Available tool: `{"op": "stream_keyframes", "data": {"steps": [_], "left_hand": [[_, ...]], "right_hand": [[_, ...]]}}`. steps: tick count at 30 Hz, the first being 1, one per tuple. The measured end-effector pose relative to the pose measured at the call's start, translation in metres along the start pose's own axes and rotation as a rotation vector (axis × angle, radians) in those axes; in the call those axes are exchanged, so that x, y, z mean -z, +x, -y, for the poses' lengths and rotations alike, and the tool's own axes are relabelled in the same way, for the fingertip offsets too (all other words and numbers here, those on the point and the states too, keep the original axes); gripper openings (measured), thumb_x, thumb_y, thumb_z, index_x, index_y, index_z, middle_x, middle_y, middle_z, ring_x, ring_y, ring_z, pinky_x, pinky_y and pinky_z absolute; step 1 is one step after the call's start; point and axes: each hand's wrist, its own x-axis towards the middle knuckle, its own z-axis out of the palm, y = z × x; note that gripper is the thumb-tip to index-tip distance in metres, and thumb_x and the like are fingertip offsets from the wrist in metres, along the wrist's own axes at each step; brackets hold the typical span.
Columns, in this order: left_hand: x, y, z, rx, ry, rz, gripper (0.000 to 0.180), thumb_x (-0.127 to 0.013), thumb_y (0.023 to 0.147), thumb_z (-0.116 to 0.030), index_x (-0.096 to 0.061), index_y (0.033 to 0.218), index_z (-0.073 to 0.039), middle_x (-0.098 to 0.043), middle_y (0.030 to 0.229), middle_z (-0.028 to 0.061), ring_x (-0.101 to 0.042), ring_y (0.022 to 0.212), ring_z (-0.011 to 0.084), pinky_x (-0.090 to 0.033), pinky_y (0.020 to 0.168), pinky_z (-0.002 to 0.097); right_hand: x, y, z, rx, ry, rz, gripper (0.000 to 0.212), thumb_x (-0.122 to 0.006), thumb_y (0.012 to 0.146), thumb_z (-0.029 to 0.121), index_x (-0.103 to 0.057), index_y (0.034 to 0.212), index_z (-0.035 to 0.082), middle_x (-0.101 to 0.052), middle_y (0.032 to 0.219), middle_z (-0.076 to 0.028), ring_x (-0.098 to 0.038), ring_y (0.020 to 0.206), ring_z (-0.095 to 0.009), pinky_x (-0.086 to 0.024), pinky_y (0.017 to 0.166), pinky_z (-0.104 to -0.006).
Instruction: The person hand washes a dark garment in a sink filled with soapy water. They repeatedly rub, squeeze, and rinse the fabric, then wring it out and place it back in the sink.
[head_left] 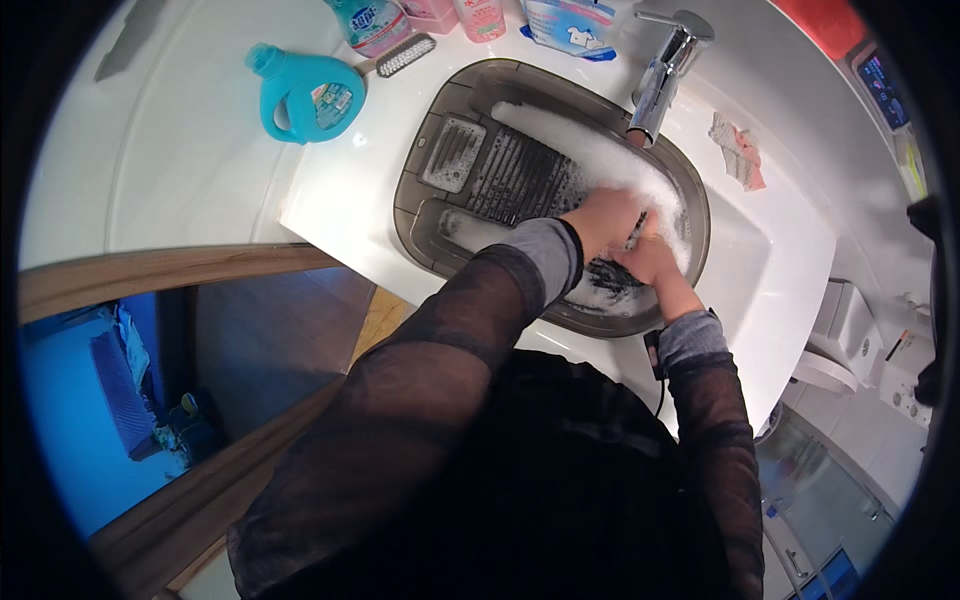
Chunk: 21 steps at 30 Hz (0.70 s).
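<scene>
A grey-brown plastic wash basin [703,225] with a ridged washboard [515,180] sits on the white sink counter. White suds [545,130] and water lie in it. My left hand [606,218] reaches down into the foam at the basin's right side, its fingers closed and partly covered by suds. Close against it is my right hand [650,260], with curled fingers. A dark, foam-flecked patch [612,282] shows beneath the hands, and a dark sliver lies between them. Whether this is wet cloth I cannot tell.
A chrome faucet [660,85] overhangs the basin's far right rim. At the far left stand a teal detergent bottle [335,105] and a scrub brush [406,55]. Behind are a blue-white pouch [570,25] and a pink bottle [482,18]. A crumpled cloth [738,152] lies right of the faucet.
</scene>
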Motion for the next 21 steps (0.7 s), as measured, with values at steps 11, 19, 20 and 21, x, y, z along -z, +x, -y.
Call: {"op": "stream_keyframes", "data": {"steps": [11,19,20,21], "left_hand": [[0.052,-0.041,-0.021,0.096,-0.229,-0.117,0.05,-0.067,0.078,-0.013,-0.061,0.127,-0.009,-0.06,0.125,0.014,-0.057,0.12,0.0305,-0.045,0.099,0.0488],[0.054,-0.081,0.012,0.201,0.077,0.044,0.065,-0.07,0.08,-0.022,-0.051,0.141,-0.01,-0.045,0.147,0.0143,-0.035,0.142,0.0332,-0.031,0.11,0.0606],[0.056,-0.086,0.019,0.189,0.088,0.032,0.064,-0.07,0.08,-0.023,-0.052,0.141,-0.01,-0.046,0.147,0.0145,-0.036,0.142,0.0334,-0.031,0.11,0.061],[0.058,-0.092,0.026,0.178,0.102,0.02,0.064,-0.071,0.081,-0.024,-0.052,0.14,-0.01,-0.046,0.146,0.0147,-0.036,0.142,0.0335,-0.031,0.11,0.0613]], "right_hand": [[-0.023,0.006,-0.018,0.031,-0.138,-0.179,0.135,-0.083,0.072,0.051,0.012,0.155,0.002,-0.035,0.151,-0.034,-0.042,0.138,-0.043,-0.034,0.115,-0.0363],[-0.018,-0.009,-0.024,0.074,0.07,-0.12,0.139,-0.085,0.07,0.047,0.017,0.154,0.006,-0.025,0.153,-0.038,-0.037,0.141,-0.045,-0.033,0.116,-0.039],[-0.02,-0.009,-0.024,0.087,0.063,-0.132,0.139,-0.085,0.07,0.047,0.017,0.154,0.006,-0.025,0.153,-0.039,-0.038,0.14,-0.045,-0.034,0.116,-0.039],[-0.021,-0.009,-0.023,0.095,0.059,-0.157,0.139,-0.085,0.071,0.047,0.018,0.154,0.006,-0.025,0.152,-0.039,-0.038,0.14,-0.046,-0.034,0.116,-0.039]]}}
